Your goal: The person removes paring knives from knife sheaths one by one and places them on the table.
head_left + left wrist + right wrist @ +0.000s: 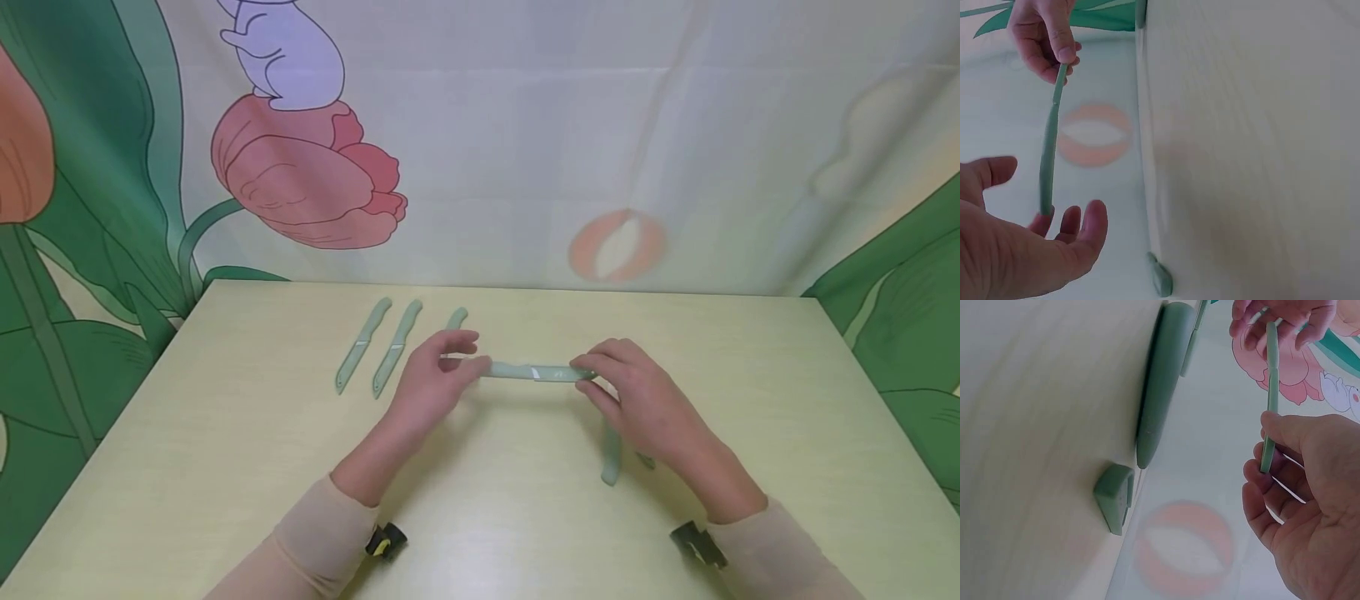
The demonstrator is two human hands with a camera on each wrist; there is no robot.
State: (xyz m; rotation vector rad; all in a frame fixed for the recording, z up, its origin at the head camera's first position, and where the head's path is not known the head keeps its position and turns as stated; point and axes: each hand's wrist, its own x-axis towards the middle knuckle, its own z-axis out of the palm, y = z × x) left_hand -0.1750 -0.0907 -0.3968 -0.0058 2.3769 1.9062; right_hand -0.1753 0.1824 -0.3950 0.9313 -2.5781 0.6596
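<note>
A pale green knife (pixel 517 371) with a sheath over its blade is held level above the table, handle to the left. My right hand (pixel 637 392) pinches the sheathed end between thumb and fingers, plain in the right wrist view. My left hand (pixel 1029 250) is at the handle end with fingers spread. One fingertip touches the handle (pixel 1049 169) and the thumb stands apart from it. Below my right hand lies another green knife handle (pixel 611 458), its remainder hidden by the hand. Beside it a small green piece (pixel 645 460) shows, partly covered.
Two sheathed green knives, one (pixel 363 346) and another (pixel 397 348), lie slanted at the table's (pixel 225 467) back left. A third green handle (pixel 457 318) shows behind my left hand. A printed curtain (pixel 495 167) hangs along the back edge.
</note>
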